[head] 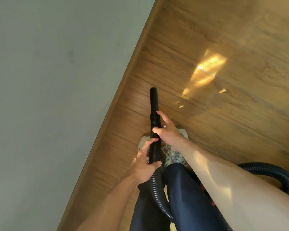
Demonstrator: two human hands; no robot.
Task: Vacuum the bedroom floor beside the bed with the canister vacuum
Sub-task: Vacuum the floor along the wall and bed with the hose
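The black ribbed plastic vacuum hose [154,147] looks matt, its end cuff smooth. At two o'clock, the brown wood-grain floor [223,39] shines glossy. The pale grey-green wall [48,80] appears matt.

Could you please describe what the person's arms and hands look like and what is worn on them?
Both forearms are bare, with no sleeves in view. The left hand and right hand carry no gloves, and no rings, watch or bracelet show.
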